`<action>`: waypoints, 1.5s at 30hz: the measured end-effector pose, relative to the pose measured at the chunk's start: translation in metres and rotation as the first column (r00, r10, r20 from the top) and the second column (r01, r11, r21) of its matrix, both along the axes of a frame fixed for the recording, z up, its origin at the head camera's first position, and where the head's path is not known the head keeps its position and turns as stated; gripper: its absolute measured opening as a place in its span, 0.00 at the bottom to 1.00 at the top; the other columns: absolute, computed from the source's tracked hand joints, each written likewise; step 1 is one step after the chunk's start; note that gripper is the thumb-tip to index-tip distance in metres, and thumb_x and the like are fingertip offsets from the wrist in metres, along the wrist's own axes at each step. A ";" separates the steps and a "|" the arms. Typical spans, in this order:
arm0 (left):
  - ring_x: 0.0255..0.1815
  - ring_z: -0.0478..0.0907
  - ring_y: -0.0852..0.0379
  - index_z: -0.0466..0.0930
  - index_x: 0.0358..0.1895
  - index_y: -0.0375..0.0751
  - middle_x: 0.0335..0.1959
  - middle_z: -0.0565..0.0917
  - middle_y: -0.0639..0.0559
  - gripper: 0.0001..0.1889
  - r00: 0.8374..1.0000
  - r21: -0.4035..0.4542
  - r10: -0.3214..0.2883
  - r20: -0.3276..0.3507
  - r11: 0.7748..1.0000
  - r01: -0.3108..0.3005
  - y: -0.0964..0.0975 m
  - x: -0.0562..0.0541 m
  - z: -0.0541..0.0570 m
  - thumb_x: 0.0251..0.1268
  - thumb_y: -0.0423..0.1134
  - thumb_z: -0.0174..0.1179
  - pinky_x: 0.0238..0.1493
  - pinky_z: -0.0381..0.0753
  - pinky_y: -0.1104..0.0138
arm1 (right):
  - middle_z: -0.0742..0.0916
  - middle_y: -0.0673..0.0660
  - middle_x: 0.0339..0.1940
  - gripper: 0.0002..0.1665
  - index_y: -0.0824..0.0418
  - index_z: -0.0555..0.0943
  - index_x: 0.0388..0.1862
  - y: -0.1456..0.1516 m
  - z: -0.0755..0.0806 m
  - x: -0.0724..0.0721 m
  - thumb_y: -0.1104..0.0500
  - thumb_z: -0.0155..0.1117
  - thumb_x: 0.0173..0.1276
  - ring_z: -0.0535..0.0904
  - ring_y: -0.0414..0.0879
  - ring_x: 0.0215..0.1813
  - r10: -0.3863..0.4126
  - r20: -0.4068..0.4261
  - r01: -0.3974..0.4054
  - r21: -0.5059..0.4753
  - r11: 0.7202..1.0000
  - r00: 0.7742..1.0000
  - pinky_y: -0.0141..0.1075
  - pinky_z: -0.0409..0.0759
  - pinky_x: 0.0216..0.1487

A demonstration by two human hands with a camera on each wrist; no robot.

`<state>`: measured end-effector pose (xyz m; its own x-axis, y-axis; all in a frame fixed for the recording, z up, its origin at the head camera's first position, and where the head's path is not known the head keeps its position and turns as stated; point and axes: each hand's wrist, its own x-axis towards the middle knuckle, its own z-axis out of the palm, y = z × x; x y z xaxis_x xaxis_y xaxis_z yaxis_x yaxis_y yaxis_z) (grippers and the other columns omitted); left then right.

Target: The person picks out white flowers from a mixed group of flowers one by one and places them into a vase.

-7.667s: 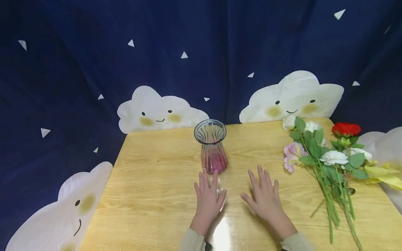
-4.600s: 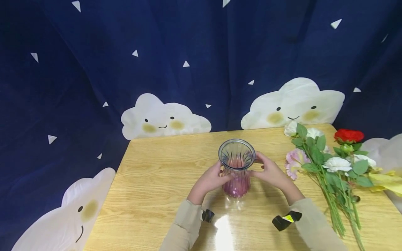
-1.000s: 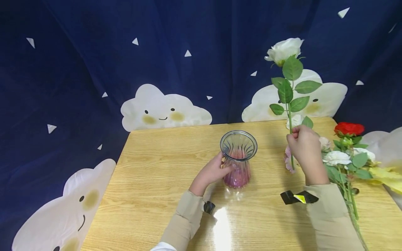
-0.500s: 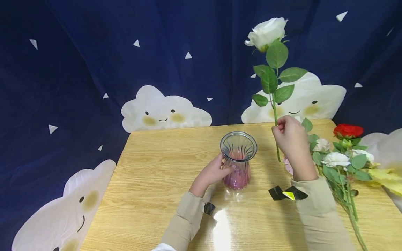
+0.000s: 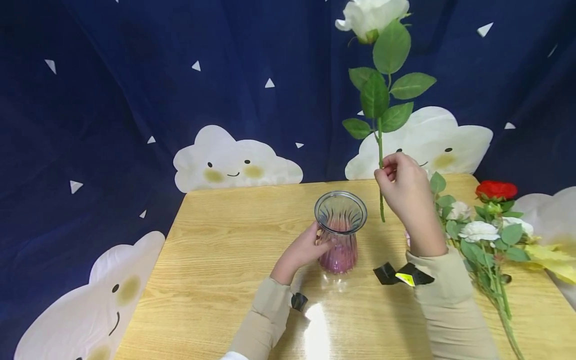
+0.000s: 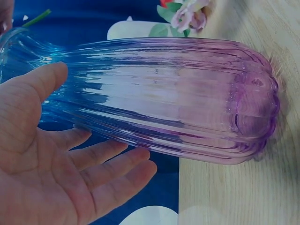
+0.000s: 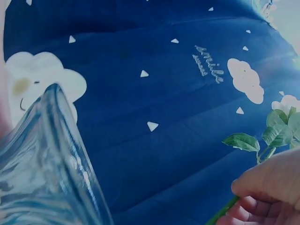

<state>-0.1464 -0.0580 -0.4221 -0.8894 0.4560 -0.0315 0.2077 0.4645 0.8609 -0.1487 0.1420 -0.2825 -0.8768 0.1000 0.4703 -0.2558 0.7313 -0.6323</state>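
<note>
Just clear of the vase rim, the right hand pinches a rose. The left hand spreads against the vase.

Head cam sits up high on the person's side of the bench, facing forward and angled down, far enough back to fit both arms plus a big stretch of the curtain. Left wrist cam is way tighter: it's right up on the vase, which runs sideways across the frame, base to the right, with the left hand at lower left. Right wrist cam points mostly at the curtain, right hand close in the lower right corner, part of the vase big at lower left. All three views share the vase and curtain.
</note>
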 end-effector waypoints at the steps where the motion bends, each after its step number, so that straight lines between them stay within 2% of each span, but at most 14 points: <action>1: 0.61 0.63 0.50 0.56 0.65 0.43 0.60 0.67 0.45 0.31 1.000 0.002 0.001 0.004 1.000 -0.001 0.000 0.000 0.000 0.59 0.44 0.55 0.57 0.68 0.60 | 0.77 0.63 0.28 0.09 0.72 0.74 0.35 -0.001 0.001 0.000 0.66 0.53 0.59 0.73 0.54 0.32 0.004 -0.001 -0.004 -0.006 1.000 1.000 0.42 0.70 0.35; 13: 0.61 0.64 0.49 0.55 0.65 0.43 0.60 0.67 0.45 0.32 1.000 -0.011 0.006 0.002 1.000 -0.006 -0.001 0.002 0.000 0.58 0.45 0.55 0.57 0.67 0.59 | 0.78 0.62 0.26 0.08 0.72 0.74 0.34 -0.015 0.015 0.003 0.67 0.53 0.59 0.72 0.53 0.31 0.040 -0.039 -0.041 -0.038 0.998 0.998 0.39 0.70 0.35; 20: 0.60 0.64 0.50 0.56 0.64 0.44 0.61 0.67 0.46 0.30 1.000 -0.015 0.002 -0.024 1.000 -0.003 0.000 0.000 0.000 0.59 0.44 0.54 0.57 0.68 0.60 | 0.78 0.62 0.26 0.07 0.72 0.74 0.33 -0.025 0.014 0.001 0.68 0.53 0.58 0.73 0.52 0.31 0.069 -0.065 -0.073 -0.052 0.996 0.995 0.39 0.70 0.34; 28: 0.60 0.64 0.51 0.56 0.64 0.43 0.61 0.67 0.46 0.30 0.999 -0.014 0.002 -0.032 1.000 -0.002 0.000 0.000 -0.002 0.58 0.43 0.55 0.56 0.68 0.60 | 0.78 0.62 0.26 0.05 0.72 0.74 0.32 -0.033 0.000 -0.001 0.69 0.53 0.57 0.73 0.52 0.30 0.095 -0.070 -0.099 -0.067 0.993 0.993 0.39 0.71 0.33; 35: 0.60 0.64 0.51 0.56 0.64 0.44 0.61 0.67 0.45 0.30 0.999 -0.004 -0.007 -0.039 1.000 0.007 0.001 -0.001 -0.003 0.59 0.43 0.54 0.56 0.68 0.60 | 0.78 0.62 0.27 0.05 0.72 0.73 0.32 -0.033 -0.020 -0.001 0.70 0.54 0.57 0.76 0.52 0.29 0.117 -0.047 -0.119 -0.041 0.992 0.992 0.40 0.73 0.32; 41: 0.61 0.64 0.50 0.52 0.67 0.46 0.61 0.66 0.45 0.33 0.999 0.015 -0.017 -0.037 1.000 0.018 0.000 -0.001 -0.004 0.60 0.45 0.54 0.56 0.68 0.59 | 0.79 0.61 0.26 0.04 0.69 0.73 0.32 -0.032 -0.035 0.001 0.69 0.53 0.57 0.75 0.50 0.27 0.139 0.011 -0.139 -0.013 0.990 0.990 0.40 0.74 0.29; 45: 0.61 0.63 0.51 0.51 0.68 0.46 0.62 0.66 0.46 0.34 0.999 0.023 -0.025 -0.038 0.999 0.026 -0.001 -0.001 -0.004 0.60 0.46 0.54 0.56 0.68 0.60 | 0.79 0.58 0.26 0.04 0.66 0.74 0.32 -0.034 -0.044 0.004 0.66 0.53 0.57 0.73 0.48 0.25 0.136 0.056 -0.139 0.059 0.989 0.989 0.39 0.72 0.25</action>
<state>-0.1476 -0.0587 -0.4264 -0.8779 0.4788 0.0127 0.2515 0.4382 0.8630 -0.1449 0.1084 -0.3265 -0.9033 -0.0512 0.4258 -0.3248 0.7301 -0.6012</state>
